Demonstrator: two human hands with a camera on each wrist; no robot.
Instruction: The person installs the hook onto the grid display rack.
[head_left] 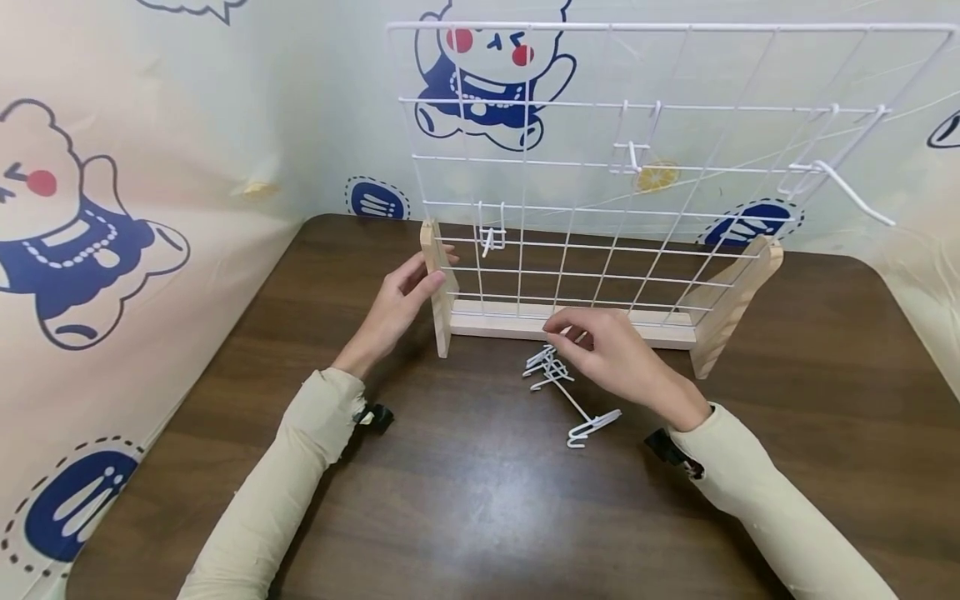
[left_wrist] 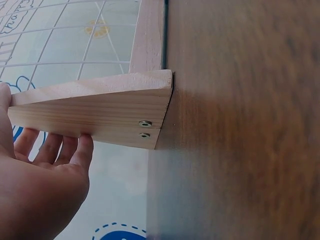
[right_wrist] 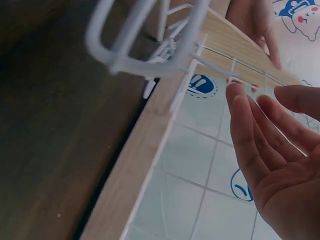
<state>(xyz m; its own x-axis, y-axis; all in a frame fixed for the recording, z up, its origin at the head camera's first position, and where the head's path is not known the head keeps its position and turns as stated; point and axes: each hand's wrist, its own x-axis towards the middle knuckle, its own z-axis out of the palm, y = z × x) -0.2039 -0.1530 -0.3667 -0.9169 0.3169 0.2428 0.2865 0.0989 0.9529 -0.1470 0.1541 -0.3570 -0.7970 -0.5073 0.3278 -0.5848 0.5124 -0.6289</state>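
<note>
- Left hand (head_left: 397, 304): fingers straight, resting against the left wooden foot (head_left: 437, 287) of the rack, thumb on the near side, fingers behind it. The left wrist view shows a pale, wedge-shaped pine block with visible grain and two small metal screws in its end face.
- Wire grid panel (head_left: 600, 167): thin white coated wire, square mesh, standing upright in a light wooden base rail (head_left: 517, 321) between the two feet. Three white wire hooks hang on it; the right one (head_left: 847, 187) is long and sticks out forward.
- Loose hooks (head_left: 558, 379): small heap of thin white bent-wire pieces lying on the surface just in front of the base rail, one long one reaching toward the person.
- Right hand (head_left: 611, 346): fingers loosely spread, relaxed, hovering just above the heap, holding nothing.
- Surface (head_left: 480, 500): dark brown wood-grain, slight sheen, rounded corners.
- Backdrop: pale cloth printed with cartoon bears.
</note>
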